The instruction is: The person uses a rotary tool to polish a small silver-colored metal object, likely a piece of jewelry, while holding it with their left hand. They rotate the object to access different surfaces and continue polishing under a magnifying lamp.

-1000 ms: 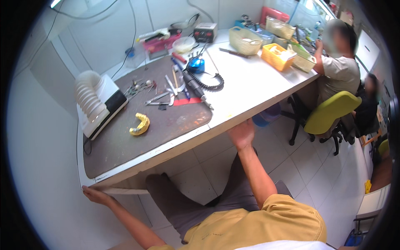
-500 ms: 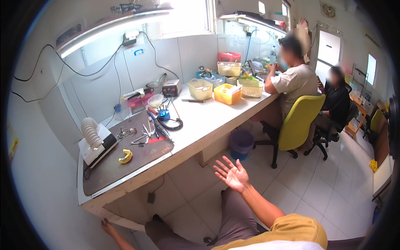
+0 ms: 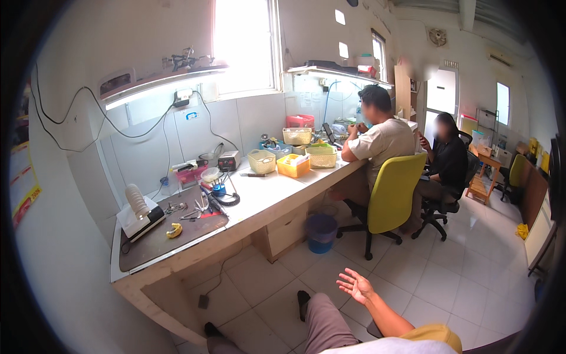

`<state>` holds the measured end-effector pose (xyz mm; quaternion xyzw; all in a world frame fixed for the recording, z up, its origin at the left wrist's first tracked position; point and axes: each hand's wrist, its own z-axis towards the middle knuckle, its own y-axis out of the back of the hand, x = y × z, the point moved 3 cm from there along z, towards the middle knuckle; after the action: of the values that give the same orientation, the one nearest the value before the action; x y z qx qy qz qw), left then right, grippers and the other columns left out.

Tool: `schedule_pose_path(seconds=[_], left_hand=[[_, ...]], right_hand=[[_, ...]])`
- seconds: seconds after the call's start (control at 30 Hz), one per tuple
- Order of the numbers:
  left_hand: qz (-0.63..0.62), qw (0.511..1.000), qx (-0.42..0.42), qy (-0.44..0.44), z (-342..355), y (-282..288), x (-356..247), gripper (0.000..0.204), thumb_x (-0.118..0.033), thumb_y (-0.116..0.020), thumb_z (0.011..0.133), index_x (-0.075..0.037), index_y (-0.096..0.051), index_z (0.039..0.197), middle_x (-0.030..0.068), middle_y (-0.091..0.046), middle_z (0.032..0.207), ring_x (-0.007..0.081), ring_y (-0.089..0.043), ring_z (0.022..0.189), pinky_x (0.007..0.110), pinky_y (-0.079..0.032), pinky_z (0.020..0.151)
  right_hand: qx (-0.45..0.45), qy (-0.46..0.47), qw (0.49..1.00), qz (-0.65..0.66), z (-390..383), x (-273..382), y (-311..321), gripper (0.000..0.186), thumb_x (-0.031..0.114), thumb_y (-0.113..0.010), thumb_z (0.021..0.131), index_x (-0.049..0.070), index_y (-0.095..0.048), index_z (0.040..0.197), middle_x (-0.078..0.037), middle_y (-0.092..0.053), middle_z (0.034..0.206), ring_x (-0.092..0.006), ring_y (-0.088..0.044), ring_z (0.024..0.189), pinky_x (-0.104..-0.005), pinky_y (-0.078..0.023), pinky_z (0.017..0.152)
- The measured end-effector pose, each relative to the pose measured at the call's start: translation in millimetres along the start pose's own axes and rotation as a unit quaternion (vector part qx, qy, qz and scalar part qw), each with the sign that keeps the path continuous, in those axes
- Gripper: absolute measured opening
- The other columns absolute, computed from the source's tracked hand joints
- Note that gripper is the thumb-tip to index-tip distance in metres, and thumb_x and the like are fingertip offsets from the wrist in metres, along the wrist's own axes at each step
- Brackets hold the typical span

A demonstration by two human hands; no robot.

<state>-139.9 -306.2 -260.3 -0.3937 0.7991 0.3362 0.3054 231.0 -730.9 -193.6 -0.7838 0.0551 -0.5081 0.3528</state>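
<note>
My right hand [image 3: 356,287] is raised over the tiled floor, palm up, its fingers spread and nothing in it. It is apart from the workbench [image 3: 203,251]. My left hand is out of the picture. On the brown mat [image 3: 194,232] at the bench's near left end lies a yellow dental model [image 3: 174,230]. Beside it stands a white box with a ribbed hose [image 3: 139,213]. Farther back on the mat are several slim hand tools, partly overlapping, and a blue tool holder [image 3: 219,189].
Yellow and cream baskets [image 3: 293,166] line the bench. A blue bin [image 3: 321,233] stands on the floor below. Two people sit to the right, one on a green chair [image 3: 397,194], the other on a black chair [image 3: 439,215]. A cable [image 3: 221,277] hangs under the bench.
The view has tilted up and swung right. My right hand sits lower in the picture, still spread. My left hand, at the bench's near corner before, has left the view.
</note>
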Motion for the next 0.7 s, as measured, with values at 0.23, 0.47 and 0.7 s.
schedule_pose_path(seconds=[0.23,0.47,0.7], left_hand=[[0.036,0.990,0.112,-0.078,-42,-67,-16,0.056,-0.034,-0.052,0.094,0.004,-0.046,0.135,0.0231,-0.057,0.129,0.0321,-0.059,0.114,0.045,-0.049,0.087],[0.056,0.979,0.163,-0.110,-74,-79,0,0.053,-0.034,-0.051,0.095,0.003,-0.048,0.134,0.0223,-0.058,0.128,0.0321,-0.059,0.114,0.045,-0.049,0.088],[0.062,0.974,0.186,-0.113,-73,-79,23,0.051,-0.033,-0.051,0.096,0.002,-0.050,0.132,0.0215,-0.059,0.126,0.0322,-0.060,0.113,0.044,-0.049,0.088]], right_hand=[[-0.123,0.006,0.981,-0.152,-39,-15,57,0.040,0.020,-0.052,0.100,0.006,-0.042,0.137,-0.017,-0.058,0.126,-0.0314,-0.067,0.100,-0.0395,-0.057,0.080],[-0.180,0.007,0.970,-0.165,-61,-23,83,0.036,0.016,-0.051,0.099,0.005,-0.045,0.133,-0.016,-0.059,0.122,-0.0295,-0.068,0.094,-0.0368,-0.058,0.074],[-0.209,0.017,0.950,-0.232,-71,-29,78,0.043,0.010,-0.057,0.093,0.004,-0.045,0.134,-0.014,-0.059,0.118,-0.0283,-0.070,0.087,-0.0321,-0.059,0.066]])
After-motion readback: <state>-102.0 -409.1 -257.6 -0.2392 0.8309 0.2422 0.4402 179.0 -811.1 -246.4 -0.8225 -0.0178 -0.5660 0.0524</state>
